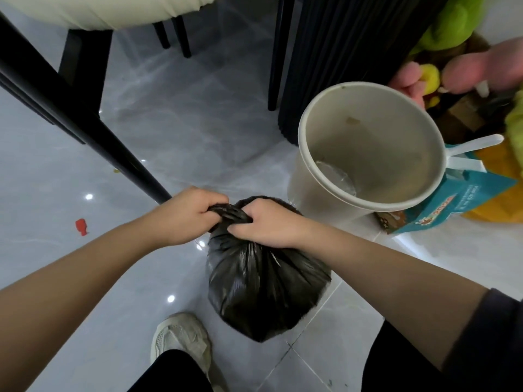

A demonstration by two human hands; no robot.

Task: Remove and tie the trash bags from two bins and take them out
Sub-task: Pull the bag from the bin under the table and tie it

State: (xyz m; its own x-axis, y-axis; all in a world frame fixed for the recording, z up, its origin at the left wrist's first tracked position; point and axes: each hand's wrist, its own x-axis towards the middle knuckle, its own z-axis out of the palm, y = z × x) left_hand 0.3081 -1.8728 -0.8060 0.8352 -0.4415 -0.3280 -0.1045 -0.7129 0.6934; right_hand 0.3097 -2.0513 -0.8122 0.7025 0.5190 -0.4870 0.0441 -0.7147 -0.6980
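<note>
A full black trash bag (263, 290) stands on the pale tiled floor in front of me, its top gathered into a twisted neck. My left hand (184, 216) grips one end of that neck, fingers curled round the plastic. My right hand (268, 222) grips the other side of the neck, right against the left hand. Behind the bag to the right stands a round beige bin (311, 176) with no bag in it; a bit of clear plastic lies at its bottom.
Black chair legs (85, 120) slant across the left, and a dark ribbed table base (334, 66) rises behind the bin. Plush toys (452, 69) and a teal box (458, 202) crowd the right. A red scrap (81, 227) lies on the floor; my shoe (181, 340) is beside the bag.
</note>
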